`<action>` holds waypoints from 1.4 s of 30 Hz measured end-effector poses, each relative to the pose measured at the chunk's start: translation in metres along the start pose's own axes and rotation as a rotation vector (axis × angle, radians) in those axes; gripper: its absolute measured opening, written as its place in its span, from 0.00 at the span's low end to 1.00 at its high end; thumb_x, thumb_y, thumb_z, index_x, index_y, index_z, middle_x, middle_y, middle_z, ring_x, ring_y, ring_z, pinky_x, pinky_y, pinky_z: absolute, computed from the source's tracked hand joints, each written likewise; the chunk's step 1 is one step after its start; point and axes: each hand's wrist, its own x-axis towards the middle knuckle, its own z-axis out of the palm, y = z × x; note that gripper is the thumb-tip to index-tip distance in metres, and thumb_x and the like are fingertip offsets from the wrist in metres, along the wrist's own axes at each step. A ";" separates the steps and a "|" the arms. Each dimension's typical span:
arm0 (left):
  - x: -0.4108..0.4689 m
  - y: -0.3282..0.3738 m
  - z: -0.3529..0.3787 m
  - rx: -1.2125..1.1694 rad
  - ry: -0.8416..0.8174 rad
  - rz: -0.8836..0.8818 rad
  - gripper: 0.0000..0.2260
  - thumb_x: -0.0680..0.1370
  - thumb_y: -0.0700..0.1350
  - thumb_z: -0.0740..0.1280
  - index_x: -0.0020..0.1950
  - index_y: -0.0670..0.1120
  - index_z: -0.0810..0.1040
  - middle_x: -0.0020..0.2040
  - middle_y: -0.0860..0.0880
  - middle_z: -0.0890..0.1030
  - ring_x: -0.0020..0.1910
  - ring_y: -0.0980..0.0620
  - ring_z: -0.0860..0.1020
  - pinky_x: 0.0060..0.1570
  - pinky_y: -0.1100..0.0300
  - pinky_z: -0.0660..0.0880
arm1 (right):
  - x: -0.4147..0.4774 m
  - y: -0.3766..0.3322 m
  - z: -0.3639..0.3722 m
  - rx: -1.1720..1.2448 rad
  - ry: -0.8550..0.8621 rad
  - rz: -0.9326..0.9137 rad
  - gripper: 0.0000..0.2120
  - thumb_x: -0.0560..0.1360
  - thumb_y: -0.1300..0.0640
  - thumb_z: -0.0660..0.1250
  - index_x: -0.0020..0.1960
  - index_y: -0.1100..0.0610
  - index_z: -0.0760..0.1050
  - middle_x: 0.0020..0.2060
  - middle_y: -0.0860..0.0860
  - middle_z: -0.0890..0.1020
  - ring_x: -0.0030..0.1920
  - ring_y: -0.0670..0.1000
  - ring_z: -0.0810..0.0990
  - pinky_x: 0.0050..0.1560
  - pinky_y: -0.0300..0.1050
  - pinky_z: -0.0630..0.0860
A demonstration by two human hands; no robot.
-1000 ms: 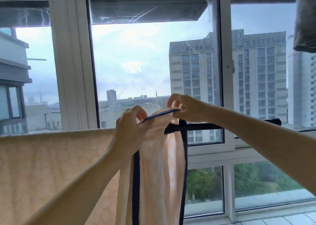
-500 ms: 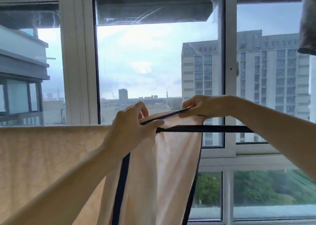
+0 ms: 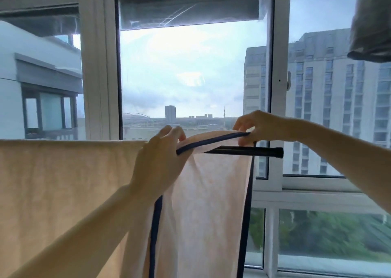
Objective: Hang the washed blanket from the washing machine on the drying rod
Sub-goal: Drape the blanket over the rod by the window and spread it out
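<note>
From where I stand by the window, the peach blanket [image 3: 63,182] is already draped over the black drying rod [image 3: 254,150] along most of its length. It hangs flat and wide to the left, and only the rod's capped right end shows bare. Both hands are on the last stretch of it, at the navy-trimmed edge [image 3: 211,141], which arches just above the rod between them. The left hand [image 3: 160,161] has its fingers curled over the trim and the cloth bunched under them, a firm hold. The right hand [image 3: 260,127] pinches the same trim between thumb and fingertips, close to the rod's end, with the other fingers loosely bent above. Below the hands a narrower panel of the blanket falls straight down with a dark border on each side, and I'd say it is folded or gathered, not spread. So I judge this to be the finishing step, spreading and squaring the end section. Next, it seems to me, the right hand should draw the trim out toward the bare end of the rod, and the left should lower its part onto the rod so that nothing stays bunched. The pull should be gentle, since a wet blanket is heavy and a sharp tug could drag the hung part sideways. A grey cloth [image 3: 372,24] hangs at the upper right, well apart from all this, and the white window frame [image 3: 275,87] stands beyond the rod.
</note>
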 end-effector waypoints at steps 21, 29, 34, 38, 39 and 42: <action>-0.045 0.034 0.015 0.096 -0.091 -0.045 0.26 0.75 0.64 0.46 0.37 0.51 0.77 0.31 0.57 0.73 0.28 0.57 0.71 0.29 0.62 0.72 | -0.064 0.058 0.065 1.045 0.138 0.050 0.10 0.73 0.68 0.67 0.54 0.63 0.78 0.43 0.58 0.81 0.43 0.54 0.82 0.46 0.46 0.82; -0.035 0.063 0.026 0.144 -0.046 -0.030 0.10 0.77 0.54 0.67 0.53 0.51 0.81 0.47 0.56 0.82 0.47 0.52 0.79 0.54 0.48 0.75 | -0.073 0.044 0.085 1.018 0.272 0.080 0.10 0.77 0.59 0.65 0.57 0.58 0.79 0.48 0.52 0.84 0.49 0.52 0.84 0.46 0.46 0.81; -0.006 0.087 0.033 -0.099 -0.027 -0.101 0.02 0.78 0.44 0.67 0.47 0.48 0.79 0.40 0.53 0.82 0.37 0.56 0.79 0.41 0.61 0.78 | -0.073 0.039 0.098 1.137 0.231 0.118 0.16 0.76 0.53 0.65 0.60 0.60 0.78 0.51 0.55 0.83 0.49 0.56 0.83 0.46 0.47 0.80; 0.011 0.096 0.042 -0.188 -0.190 -0.194 0.08 0.75 0.48 0.72 0.44 0.45 0.77 0.38 0.52 0.78 0.36 0.59 0.75 0.31 0.71 0.68 | -0.066 0.037 0.096 1.297 0.310 0.133 0.16 0.78 0.56 0.64 0.62 0.65 0.76 0.51 0.59 0.82 0.46 0.56 0.82 0.41 0.47 0.79; 0.009 0.098 0.046 -0.160 -0.236 -0.196 0.12 0.73 0.52 0.73 0.44 0.45 0.75 0.37 0.52 0.77 0.35 0.58 0.74 0.30 0.69 0.66 | -0.065 0.037 0.095 1.321 0.310 0.125 0.17 0.78 0.56 0.64 0.62 0.66 0.75 0.50 0.60 0.82 0.45 0.56 0.82 0.41 0.47 0.79; -0.001 0.099 0.055 -0.039 -0.225 -0.161 0.15 0.73 0.54 0.72 0.45 0.46 0.71 0.35 0.53 0.75 0.33 0.55 0.74 0.30 0.66 0.63 | -0.064 0.037 0.096 1.356 0.282 0.102 0.19 0.74 0.54 0.68 0.60 0.65 0.77 0.50 0.59 0.82 0.46 0.56 0.82 0.43 0.49 0.80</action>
